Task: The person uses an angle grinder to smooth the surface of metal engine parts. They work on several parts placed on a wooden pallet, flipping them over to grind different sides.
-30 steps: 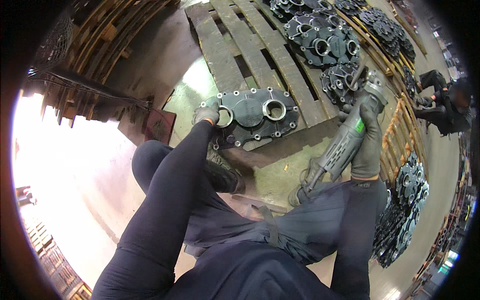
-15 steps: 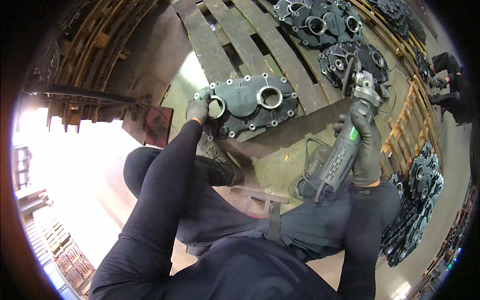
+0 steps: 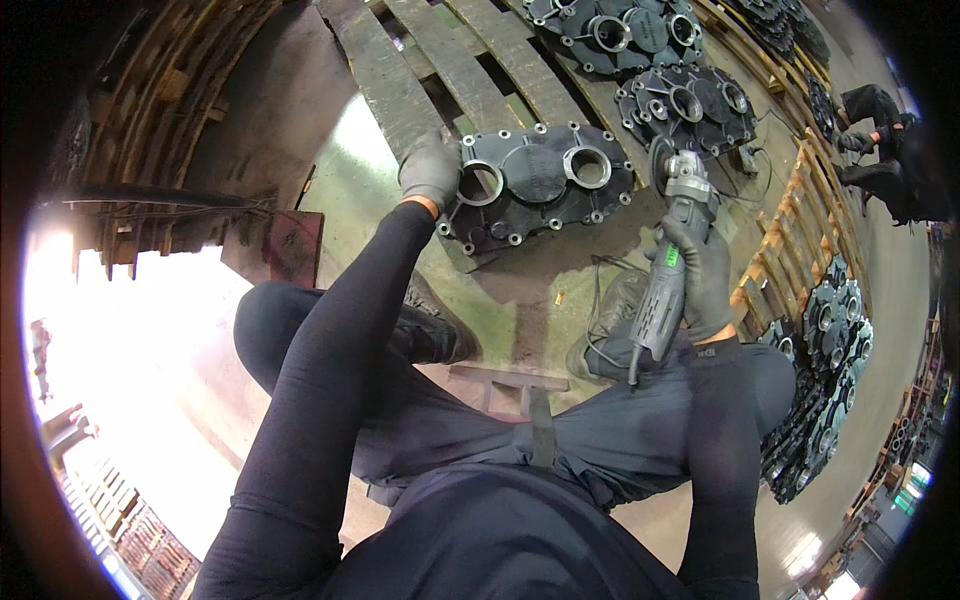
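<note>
A dark cast metal housing cover (image 3: 540, 185) with round bores and bolt holes lies at the near edge of a wooden pallet (image 3: 440, 70). My gloved left hand (image 3: 430, 170) grips its left edge beside a large bore. My gloved right hand (image 3: 700, 275) holds a grey angle grinder (image 3: 668, 265), its disc end pointing up toward the cover's right edge. I am sitting low, knees apart, boots on the floor below the cover.
More dark castings (image 3: 685, 100) lie on the pallet further back, and several more (image 3: 825, 370) are stacked on pallets at the right. Another person (image 3: 880, 140) crouches at the upper right. A green floor sheet (image 3: 350, 190) and a reddish metal block (image 3: 290, 245) lie at left.
The view has shifted, so the cover and pallet sit lower and nearer the centre. My right hand has carried the grinder closer to the cover's right edge. My left hand keeps its grip.
</note>
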{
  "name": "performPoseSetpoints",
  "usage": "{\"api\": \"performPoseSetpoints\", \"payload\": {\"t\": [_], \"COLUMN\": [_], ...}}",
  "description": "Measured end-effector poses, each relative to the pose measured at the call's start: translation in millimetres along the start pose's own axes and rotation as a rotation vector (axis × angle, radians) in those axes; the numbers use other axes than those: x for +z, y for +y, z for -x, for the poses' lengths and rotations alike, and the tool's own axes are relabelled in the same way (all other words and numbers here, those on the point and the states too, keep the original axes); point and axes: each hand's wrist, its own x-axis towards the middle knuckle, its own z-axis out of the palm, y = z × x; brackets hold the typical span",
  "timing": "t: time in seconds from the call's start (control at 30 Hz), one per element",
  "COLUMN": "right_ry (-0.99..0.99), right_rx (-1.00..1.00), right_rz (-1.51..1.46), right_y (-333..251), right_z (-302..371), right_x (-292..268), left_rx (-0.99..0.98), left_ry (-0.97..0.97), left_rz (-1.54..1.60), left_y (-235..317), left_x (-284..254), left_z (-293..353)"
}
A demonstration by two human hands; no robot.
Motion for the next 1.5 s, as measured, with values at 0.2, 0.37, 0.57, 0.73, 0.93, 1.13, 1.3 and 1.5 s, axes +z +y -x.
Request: {"api": "performPoseSetpoints", "payload": {"t": [0.2,0.37,0.57,0.73,0.93,1.13,1.3,1.5], "right_ry": [0.034,0.023,0.016,0.008,0.027,0.103,0.107,0.097], "right_rx": [0.029,0.014,0.028,-0.004,0.016,-0.084,-0.037,0.020], "right_rz": [-0.009,-0.025,0.001,0.008,0.107,0.687,0.942,1.067], "right_y": [4.8,3.2,-1.3,11.7,38.8,71.6,76.4,72.9], "right_z": [6.6,4.2,6.7,-1.1,-26.2,-51.7,-55.1,-53.5], "right_x": [-14.2,-14.6,-16.3,-17.8,-17.6,-40.5,-11.9,-1.9], "left_rx": [0.321,0.611,0.498,0.483,0.373,0.450,0.794,0.677], "left_ry": [-0.374,-0.128,-0.155,-0.100,-0.213,-0.343,0.046,-0.109], "left_rz": [-0.181,-0.593,-0.541,-0.560,-0.630,-0.396,-0.287,-0.372], "left_y": [24.3,-15.5,-4.0,-20.9,-8.8,105.6,134.6,131.8], "left_x": [17.0,51.3,57.8,52.3,35.9,-76.6,-176.1,-163.5], "left_z": [51.4,48.6,70.8,76.2,70.8,54.5,39.6,28.8]}}
